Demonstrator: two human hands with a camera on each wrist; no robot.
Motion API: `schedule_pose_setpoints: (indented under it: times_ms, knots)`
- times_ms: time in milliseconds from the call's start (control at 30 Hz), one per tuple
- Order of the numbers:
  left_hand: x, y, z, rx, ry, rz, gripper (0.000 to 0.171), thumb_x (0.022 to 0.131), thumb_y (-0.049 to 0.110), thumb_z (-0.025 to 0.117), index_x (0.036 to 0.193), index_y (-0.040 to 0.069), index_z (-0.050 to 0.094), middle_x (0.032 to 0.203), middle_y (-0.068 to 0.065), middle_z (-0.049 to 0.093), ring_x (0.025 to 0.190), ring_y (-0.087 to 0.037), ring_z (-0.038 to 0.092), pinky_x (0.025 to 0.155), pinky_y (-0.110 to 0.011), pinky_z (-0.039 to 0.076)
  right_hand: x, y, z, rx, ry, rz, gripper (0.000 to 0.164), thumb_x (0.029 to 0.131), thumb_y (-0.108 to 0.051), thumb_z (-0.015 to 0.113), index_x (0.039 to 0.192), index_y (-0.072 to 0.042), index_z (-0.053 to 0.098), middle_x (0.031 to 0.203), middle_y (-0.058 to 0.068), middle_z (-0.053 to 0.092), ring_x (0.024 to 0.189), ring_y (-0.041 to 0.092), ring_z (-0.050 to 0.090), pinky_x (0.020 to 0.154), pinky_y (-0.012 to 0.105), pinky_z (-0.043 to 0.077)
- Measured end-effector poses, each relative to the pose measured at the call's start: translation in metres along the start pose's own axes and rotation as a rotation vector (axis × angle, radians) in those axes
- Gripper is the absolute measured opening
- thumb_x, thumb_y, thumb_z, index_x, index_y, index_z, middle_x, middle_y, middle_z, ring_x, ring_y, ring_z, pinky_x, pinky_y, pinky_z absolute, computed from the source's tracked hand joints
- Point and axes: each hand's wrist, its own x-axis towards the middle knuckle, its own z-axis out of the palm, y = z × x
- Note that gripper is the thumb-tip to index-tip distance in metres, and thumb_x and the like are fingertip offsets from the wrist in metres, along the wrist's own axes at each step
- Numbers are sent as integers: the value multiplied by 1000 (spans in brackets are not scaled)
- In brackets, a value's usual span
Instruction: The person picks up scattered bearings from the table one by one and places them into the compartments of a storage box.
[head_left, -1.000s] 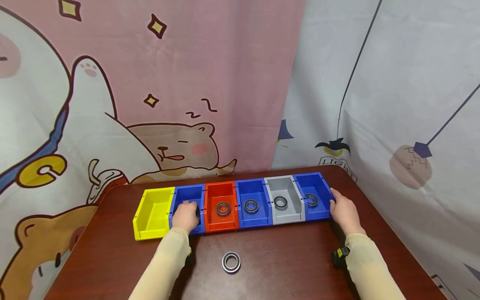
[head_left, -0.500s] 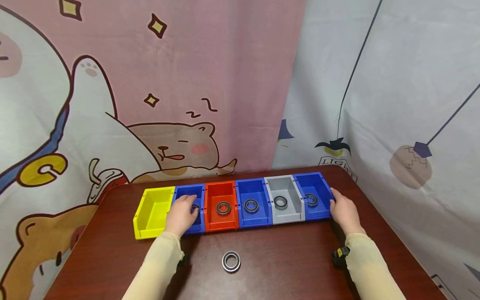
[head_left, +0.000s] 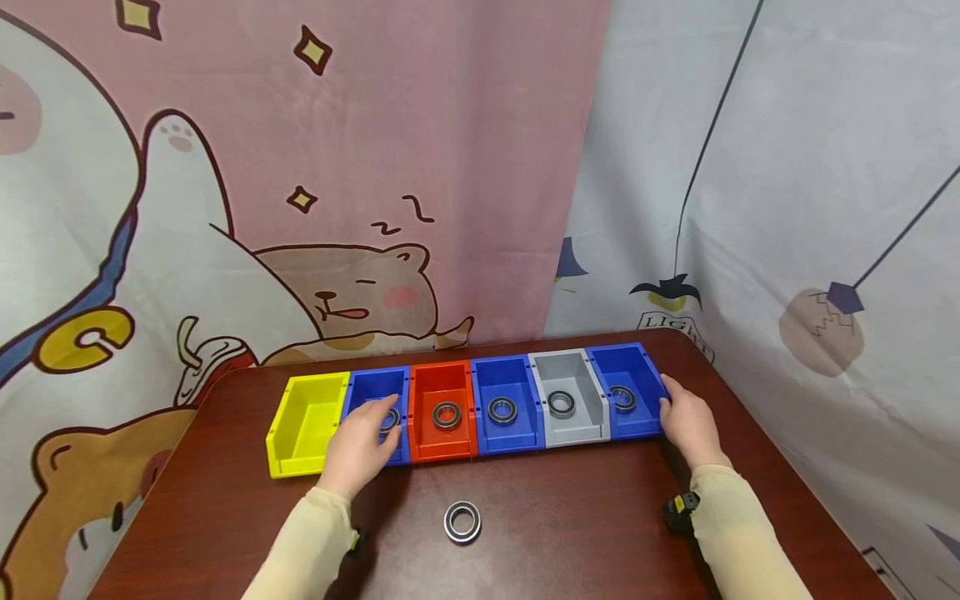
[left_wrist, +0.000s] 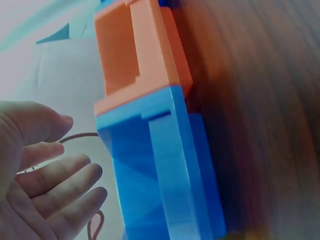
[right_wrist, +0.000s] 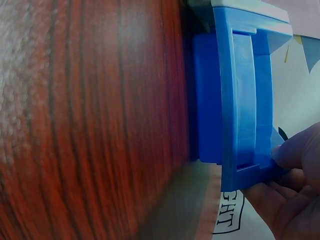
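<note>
My left hand (head_left: 358,446) is over the front of the second bin from the left, a blue bin (head_left: 367,381), its fingers parted and holding nothing. A ball bearing (head_left: 390,421) lies in that bin, partly hidden by the fingers. In the left wrist view the loosely bent fingers (left_wrist: 70,187) are apart from the blue bin's wall. My right hand (head_left: 692,423) grips the outer side wall of the rightmost blue bin (head_left: 633,367), thumb on the inner face in the right wrist view. A bearing (head_left: 622,398) lies inside that bin. One loose bearing (head_left: 462,506) lies on the table in front.
Between the two blue bins stand a red bin (head_left: 442,379), another blue bin (head_left: 501,372) and a grey bin (head_left: 562,367), each with one bearing. A yellow bin (head_left: 311,417) ends the row at left. The brown table (head_left: 555,533) backs onto a printed curtain (head_left: 480,167).
My left hand has let go of the bearing in the second bin and drawn back toward me, its fingers spreading. The right hand has stayed on the rightmost bin.
</note>
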Motion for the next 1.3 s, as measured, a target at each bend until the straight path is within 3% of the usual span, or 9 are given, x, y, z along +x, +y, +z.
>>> schedule_pose_setpoints:
  times_ms: [100,433,567,900,1167,1300]
  knots:
    - [-5,5,-1,-21,18,42,52,82,13,79,130,0,63,118,-18,67,107,-35,64,92,-51,50,0,0,0,-1,2,2,47,96,0,51,140,14,41,129,40,50,114,55,53,93,63,43]
    - [-23,28,2,-56,-22,168,54,81,16,81,130,3,63,119,-12,68,108,-30,64,94,-47,50,0,0,-1,0,-1,-6,47,96,0,52,140,14,41,129,40,50,113,55,52,92,63,43]
    - [-30,32,8,-61,-68,234,56,82,22,80,132,6,61,120,-10,68,109,-28,63,95,-45,49,0,-1,0,-3,9,-7,47,96,0,52,139,14,42,128,40,51,113,55,53,93,63,43]
    - [-46,41,29,-25,-258,342,65,82,33,79,137,6,57,126,-9,64,115,-25,60,98,-43,48,0,-1,0,2,10,-5,46,96,0,52,139,14,42,128,40,51,113,55,53,94,62,43]
    - [-55,48,42,17,-265,488,73,75,41,82,134,5,60,127,-8,63,114,-24,60,93,-41,51,-1,-1,0,0,14,-8,46,96,0,52,139,14,42,128,40,51,112,55,53,93,62,43]
    - [-57,51,45,22,-302,514,74,74,43,83,135,8,60,128,-6,63,115,-23,60,92,-41,51,-1,-1,0,0,13,-8,47,96,0,51,139,15,42,128,40,51,113,55,53,94,63,42]
